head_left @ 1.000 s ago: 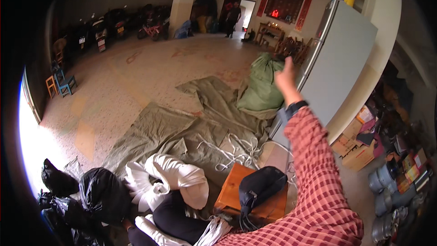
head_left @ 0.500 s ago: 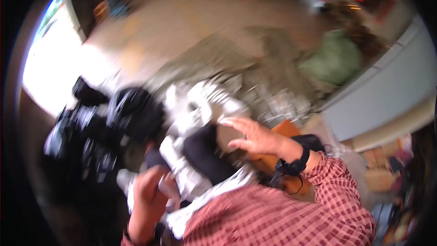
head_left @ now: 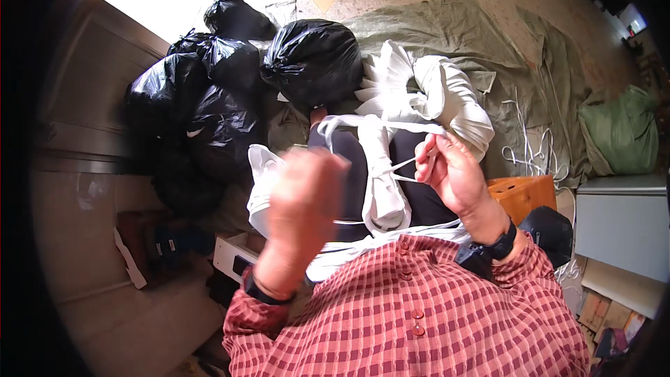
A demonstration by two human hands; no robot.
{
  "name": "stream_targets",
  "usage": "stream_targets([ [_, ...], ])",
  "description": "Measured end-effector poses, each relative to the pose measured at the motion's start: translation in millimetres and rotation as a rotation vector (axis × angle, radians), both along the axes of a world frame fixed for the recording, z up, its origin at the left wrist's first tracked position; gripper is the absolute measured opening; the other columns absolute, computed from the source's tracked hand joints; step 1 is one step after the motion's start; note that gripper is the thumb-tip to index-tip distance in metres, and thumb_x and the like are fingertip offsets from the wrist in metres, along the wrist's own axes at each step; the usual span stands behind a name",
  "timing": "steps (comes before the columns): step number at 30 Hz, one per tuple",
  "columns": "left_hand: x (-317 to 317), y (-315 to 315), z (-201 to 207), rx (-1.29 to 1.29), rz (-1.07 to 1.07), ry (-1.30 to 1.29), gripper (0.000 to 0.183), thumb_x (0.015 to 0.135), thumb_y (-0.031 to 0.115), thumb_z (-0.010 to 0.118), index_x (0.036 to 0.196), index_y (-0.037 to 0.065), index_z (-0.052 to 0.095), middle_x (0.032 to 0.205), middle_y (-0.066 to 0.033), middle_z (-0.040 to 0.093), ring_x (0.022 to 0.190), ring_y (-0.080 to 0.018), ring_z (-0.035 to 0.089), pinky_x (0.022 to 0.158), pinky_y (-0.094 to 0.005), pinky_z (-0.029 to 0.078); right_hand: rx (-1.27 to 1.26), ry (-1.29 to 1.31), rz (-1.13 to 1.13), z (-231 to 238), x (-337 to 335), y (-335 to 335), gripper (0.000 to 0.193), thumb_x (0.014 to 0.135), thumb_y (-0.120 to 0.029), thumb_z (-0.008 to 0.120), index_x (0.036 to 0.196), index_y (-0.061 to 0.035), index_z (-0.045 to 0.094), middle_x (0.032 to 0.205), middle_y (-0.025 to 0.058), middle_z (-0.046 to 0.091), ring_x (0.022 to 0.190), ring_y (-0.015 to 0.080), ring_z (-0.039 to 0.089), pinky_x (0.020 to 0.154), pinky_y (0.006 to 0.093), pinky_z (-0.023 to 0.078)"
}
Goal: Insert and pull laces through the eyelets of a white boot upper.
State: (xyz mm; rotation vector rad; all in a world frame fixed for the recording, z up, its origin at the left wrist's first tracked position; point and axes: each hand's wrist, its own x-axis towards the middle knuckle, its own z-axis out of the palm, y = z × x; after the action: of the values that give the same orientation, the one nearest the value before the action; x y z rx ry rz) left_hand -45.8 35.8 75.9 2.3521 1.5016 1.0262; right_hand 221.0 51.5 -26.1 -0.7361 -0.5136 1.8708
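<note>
My right hand pinches a white cloth strip between thumb and fingers. The strip runs leftward above my lap and ends in a loop beyond my left hand. That left hand is smeared by motion, so I cannot make out its fingers. A long folded bundle of white cloth lies between my dark-trousered legs, with a thin white cord stretching from it to my right hand. More white strips lie across my waist. White cloth also shows beside my left hand, partly hidden by it.
Black plastic bags are piled ahead and to the left. Coiled, pleated white cloth sits past my knees on a green-grey sheet. To the right are an orange stool, tangled white cord, a green sack and a grey cabinet.
The view has swung down and left toward my lap. My right hand, spread with nothing in it before, now pinches the white strip. My left hand has lifted from beside my lap.
</note>
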Motion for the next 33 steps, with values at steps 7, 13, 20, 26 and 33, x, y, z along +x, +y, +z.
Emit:
stream_targets([
  [7, 72, -42, -106, -0.272, -0.255, -0.260, 0.036, 0.092, 0.014, 0.081, 0.121, -0.001, 0.065, 0.109, -0.0183, 0.070, 0.102, -0.0398, 0.068, 0.089, -0.0490, 0.056, -0.028, 0.050, 0.086, 48, 5, -15, 0.023, 0.115, -0.025, 0.054, 0.117, -0.0035, 0.063, 0.112, 0.0131, 0.070, 0.103, 0.0228, 0.073, 0.098, 0.0423, 0.060],
  [13, -10, -54, -113, -0.668, 0.047, -1.147, 0.038, 0.118, 0.030, 0.049, 0.096, 0.003, 0.065, 0.081, -0.0027, 0.058, 0.072, -0.0122, 0.059, 0.078, -0.0377, 0.057, 0.096, -1.446, 0.844, 19, 145, -12, 0.016, 0.107, -0.017, 0.062, 0.098, -0.0043, 0.066, 0.080, 0.0007, 0.066, 0.068, 0.0114, 0.062, 0.067, 0.0278, 0.052],
  [20, -212, -39, -152, -0.510, 0.612, -2.034, 0.037, 0.118, 0.031, 0.044, 0.089, 0.010, 0.053, 0.065, 0.0026, 0.041, 0.055, -0.0107, 0.041, 0.055, -0.0281, 0.040, -0.419, -0.566, -0.327, -47, 303, -28, 0.023, 0.113, -0.027, 0.051, 0.096, -0.0137, 0.059, 0.068, -0.0035, 0.051, 0.060, 0.0142, 0.056, 0.058, 0.0332, 0.053],
  [26, -336, -14, -99, -0.242, 0.681, -1.950, 0.037, 0.118, 0.033, 0.044, 0.089, 0.011, 0.052, 0.064, 0.0018, 0.035, 0.051, -0.0110, 0.032, 0.045, -0.0278, 0.024, -0.441, -0.602, -0.866, -28, 396, -4, 0.038, 0.117, -0.039, 0.046, 0.093, -0.0130, 0.057, 0.062, -0.0034, 0.039, 0.047, 0.0107, 0.031, 0.041, 0.0293, 0.027],
  [33, -142, -5, -101, -0.399, 0.222, -0.740, 0.023, 0.111, 0.012, 0.060, 0.121, 0.000, 0.076, 0.112, -0.0034, 0.075, 0.085, -0.0083, 0.065, 0.076, -0.0233, 0.053, 0.090, -1.231, -0.001, 9, 177, -3, 0.033, 0.113, -0.019, 0.045, 0.136, -0.0098, 0.067, 0.094, 0.0000, 0.062, 0.072, 0.0064, 0.055, 0.060, 0.0209, 0.045],
])
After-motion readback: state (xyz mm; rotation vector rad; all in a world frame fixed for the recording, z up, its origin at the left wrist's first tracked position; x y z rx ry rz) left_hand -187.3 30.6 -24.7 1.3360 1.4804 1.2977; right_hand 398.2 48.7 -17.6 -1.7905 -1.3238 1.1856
